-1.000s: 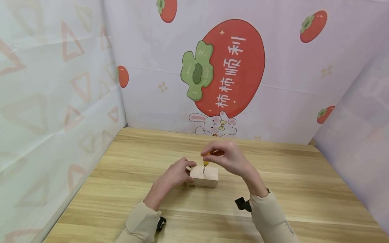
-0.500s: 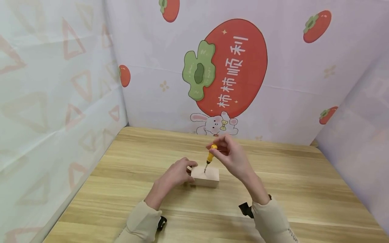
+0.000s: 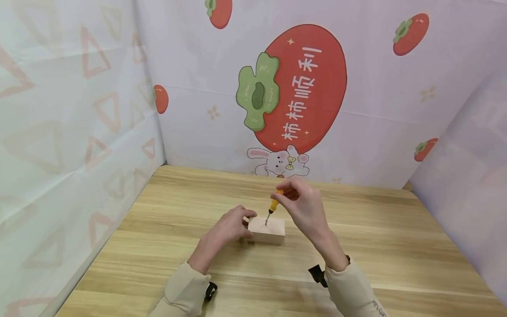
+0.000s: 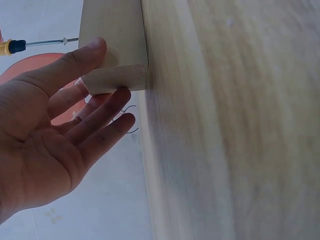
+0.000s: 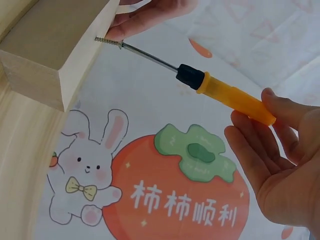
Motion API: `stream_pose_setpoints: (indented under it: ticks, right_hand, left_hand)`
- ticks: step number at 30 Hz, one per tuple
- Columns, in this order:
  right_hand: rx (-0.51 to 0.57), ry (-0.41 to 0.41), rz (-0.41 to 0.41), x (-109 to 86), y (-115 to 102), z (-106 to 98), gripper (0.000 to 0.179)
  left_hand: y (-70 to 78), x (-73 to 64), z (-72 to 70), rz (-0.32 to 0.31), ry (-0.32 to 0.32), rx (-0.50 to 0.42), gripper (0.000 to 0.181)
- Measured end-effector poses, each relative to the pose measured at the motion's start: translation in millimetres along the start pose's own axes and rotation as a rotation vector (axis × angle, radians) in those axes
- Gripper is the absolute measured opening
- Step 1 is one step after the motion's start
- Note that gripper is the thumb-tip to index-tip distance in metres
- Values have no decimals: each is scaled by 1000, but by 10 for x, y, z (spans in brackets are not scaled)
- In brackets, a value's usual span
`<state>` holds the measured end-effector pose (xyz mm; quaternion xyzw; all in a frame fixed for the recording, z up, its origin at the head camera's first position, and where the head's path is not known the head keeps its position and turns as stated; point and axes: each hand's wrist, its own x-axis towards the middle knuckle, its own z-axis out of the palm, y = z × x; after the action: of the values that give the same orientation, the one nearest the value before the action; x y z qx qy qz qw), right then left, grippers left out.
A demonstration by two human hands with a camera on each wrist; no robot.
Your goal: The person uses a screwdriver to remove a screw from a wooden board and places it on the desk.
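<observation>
A pale wooden block (image 3: 266, 237) lies on the table. My left hand (image 3: 229, 226) grips its left end, with the thumb (image 4: 82, 62) on the near side and the other fingers around the far side. In the right wrist view a screw (image 5: 108, 42) stands in the block's top face, most of its thread showing. The tip of a yellow-handled screwdriver (image 5: 235, 95) meets the screw head, its shaft leaning a little to the right in the head view. My right hand (image 3: 305, 207) pinches the end of the handle between thumb and fingers, above the block.
The wood-grain table (image 3: 376, 246) extends around the block on all sides. A printed cloth wall (image 3: 190, 132) rises behind it, with another on the left (image 3: 79, 176) and one on the right. Black straps (image 3: 317, 275) sit at both wrists.
My right hand has risen from low over the handle to its end and turned, so more of the yellow handle shows. The left hand and block have stayed in place.
</observation>
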<state>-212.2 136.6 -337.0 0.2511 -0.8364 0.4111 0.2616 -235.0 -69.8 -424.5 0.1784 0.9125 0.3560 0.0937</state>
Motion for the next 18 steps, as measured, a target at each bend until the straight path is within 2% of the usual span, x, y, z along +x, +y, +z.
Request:
stream_pose_setpoints:
  ticks: [3, 5, 9, 11, 14, 18]
  right_hand:
    - [52, -28, -4, 8, 17, -24, 19]
    - [104, -75, 11, 19, 32, -53, 17]
    - [171, -181, 78, 27, 65, -120, 17]
    - [182, -206, 105, 25, 66, -144, 18]
    - [183, -197, 91, 8, 56, -129, 21]
    - [116, -118, 10, -9, 12, -65, 24]
  left_hand:
    - [-7, 3, -2, 2, 3, 4, 59]
    - [-9, 7, -4, 3, 4, 7, 59]
    - [-2, 10, -5, 3, 6, 6, 59]
    - [6, 6, -5, 4, 5, 4, 58]
    - [11, 2, -4, 0, 3, 0, 59]
    - [15, -4, -3, -8, 6, 1, 59]
